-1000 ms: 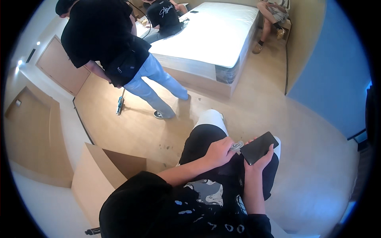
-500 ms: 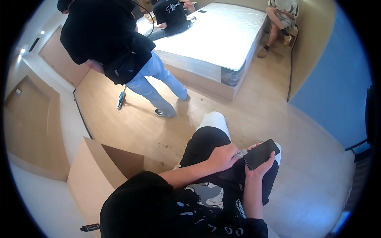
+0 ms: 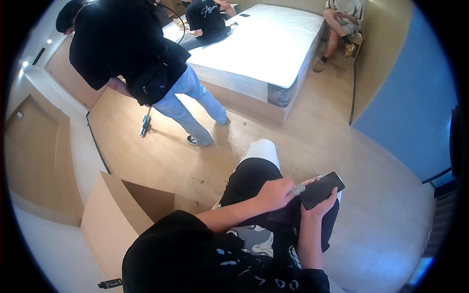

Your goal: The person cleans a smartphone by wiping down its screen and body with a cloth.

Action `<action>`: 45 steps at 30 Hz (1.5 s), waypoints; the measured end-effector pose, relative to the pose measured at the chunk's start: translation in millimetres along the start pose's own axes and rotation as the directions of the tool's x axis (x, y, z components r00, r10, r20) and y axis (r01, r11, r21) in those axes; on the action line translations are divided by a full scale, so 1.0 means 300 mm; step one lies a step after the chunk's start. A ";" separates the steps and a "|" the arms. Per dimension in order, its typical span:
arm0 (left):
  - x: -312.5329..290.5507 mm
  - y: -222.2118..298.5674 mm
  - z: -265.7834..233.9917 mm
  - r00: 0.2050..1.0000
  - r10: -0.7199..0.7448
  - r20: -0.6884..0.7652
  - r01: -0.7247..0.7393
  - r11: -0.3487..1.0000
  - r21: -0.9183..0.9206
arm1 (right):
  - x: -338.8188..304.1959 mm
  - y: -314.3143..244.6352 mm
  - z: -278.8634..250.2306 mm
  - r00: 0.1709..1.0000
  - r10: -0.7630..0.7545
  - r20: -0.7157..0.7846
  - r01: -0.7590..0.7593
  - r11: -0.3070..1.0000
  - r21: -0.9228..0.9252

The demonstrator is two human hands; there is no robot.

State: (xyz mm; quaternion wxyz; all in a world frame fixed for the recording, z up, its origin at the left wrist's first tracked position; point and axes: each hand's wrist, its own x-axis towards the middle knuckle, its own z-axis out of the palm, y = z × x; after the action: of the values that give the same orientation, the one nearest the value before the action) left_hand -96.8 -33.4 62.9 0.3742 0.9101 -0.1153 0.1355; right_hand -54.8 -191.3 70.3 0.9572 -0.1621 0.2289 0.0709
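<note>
A dark-screened smartphone (image 3: pixel 321 191) lies tilted in my right hand (image 3: pixel 316 211), with the thumb along its near edge and fingertips showing at the far side. My left hand (image 3: pixel 274 194) is closed round a small grey bundled thing (image 3: pixel 297 189), whose kind I cannot make out. That grey piece sticks out of the fingers beside the phone's left edge; whether they touch is unclear. Both hands are above my lap, over black shorts (image 3: pixel 254 178).
Ahead stands a person in black and jeans (image 3: pixel 188 97), with a teal-headed floor tool (image 3: pixel 145 127) beside them. A wrapped mattress (image 3: pixel 259 44) lies on a bed base. Other people sit beyond. A wooden cabinet (image 3: pixel 110 210) stands at my left.
The grey bundled thing has turned slightly in my left hand and looks blurred. My right hand and the phone keep their place. The view has shifted a little.
</note>
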 end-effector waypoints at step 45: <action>-0.115 0.065 -0.031 0.999 -0.026 -0.029 0.024 0.997 -0.072 | -0.081 0.014 -0.098 0.998 0.057 0.019 -0.058 0.998 0.038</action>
State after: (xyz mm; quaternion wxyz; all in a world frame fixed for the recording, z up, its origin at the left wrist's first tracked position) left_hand -136.7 -36.6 70.5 0.4101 0.8953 -0.1029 0.1402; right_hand -89.4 -198.9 55.4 0.9598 -0.1363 0.2260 0.0954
